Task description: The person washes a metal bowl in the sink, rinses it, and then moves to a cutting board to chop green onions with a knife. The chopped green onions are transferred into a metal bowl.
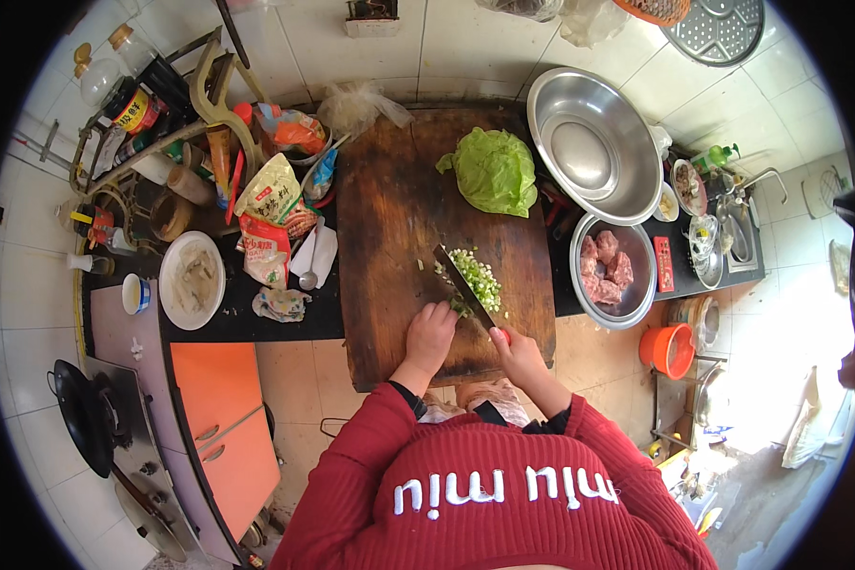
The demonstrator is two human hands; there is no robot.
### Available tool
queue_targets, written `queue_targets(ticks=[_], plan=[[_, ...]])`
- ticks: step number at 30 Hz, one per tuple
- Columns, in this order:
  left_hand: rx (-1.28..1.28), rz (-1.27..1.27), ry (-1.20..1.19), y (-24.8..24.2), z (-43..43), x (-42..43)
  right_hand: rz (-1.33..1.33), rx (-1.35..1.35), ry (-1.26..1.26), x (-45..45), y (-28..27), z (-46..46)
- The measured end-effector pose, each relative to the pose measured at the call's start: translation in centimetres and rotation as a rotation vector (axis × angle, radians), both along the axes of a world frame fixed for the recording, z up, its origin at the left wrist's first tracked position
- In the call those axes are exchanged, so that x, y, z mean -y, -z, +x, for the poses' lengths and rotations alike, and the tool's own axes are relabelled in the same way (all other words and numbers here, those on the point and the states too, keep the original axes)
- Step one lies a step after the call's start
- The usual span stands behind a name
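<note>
My right hand [521,356] grips the red handle of a dark-bladed kitchen knife [464,287] over a worn wooden chopping board [391,214]. Along the blade's right side lies a heap of chopped green onion [478,278], with a few loose bits scattered around. My left hand [431,333] is to the left of the blade, fingers curled down, at some green pieces by the knife; how firmly it holds them is hidden. Farther back on the board rests a head of green lettuce [495,172].
Right of the board, a large steel basin [598,142] leans over a bowl [612,311] holding raw meat chunks [616,269]. A white bowl [173,303], seasoning bags [270,192] and a crowded bottle rack [206,92] stand left. A wok [78,420] sits on the stove at lower left.
</note>
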State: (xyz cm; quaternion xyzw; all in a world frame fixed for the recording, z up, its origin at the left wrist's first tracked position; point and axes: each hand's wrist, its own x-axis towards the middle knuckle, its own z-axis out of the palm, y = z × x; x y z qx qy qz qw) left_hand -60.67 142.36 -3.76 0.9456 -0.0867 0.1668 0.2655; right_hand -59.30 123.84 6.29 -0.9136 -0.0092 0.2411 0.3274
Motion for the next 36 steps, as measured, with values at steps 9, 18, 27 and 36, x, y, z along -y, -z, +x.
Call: queue_targets(ticks=[9,18,27,36], plan=[[-0.011,-0.058,0.011,0.5,-0.1,0.0,-0.202,-0.011,-0.153,-0.5,-1.0,-0.9],[0.028,-0.024,0.051,0.1,-0.5,-0.6,0.046,0.02,-0.004,-0.6,-0.3,0.0],[-0.031,-0.028,0.048,0.4,-0.8,-0.6,-0.179,-0.078,-0.125,-2.5,-0.2,-1.0],[0.057,-0.029,0.074,-0.1,-1.1,-1.4,-0.038,0.0,-0.08,0.0,-0.5,-1.1]])
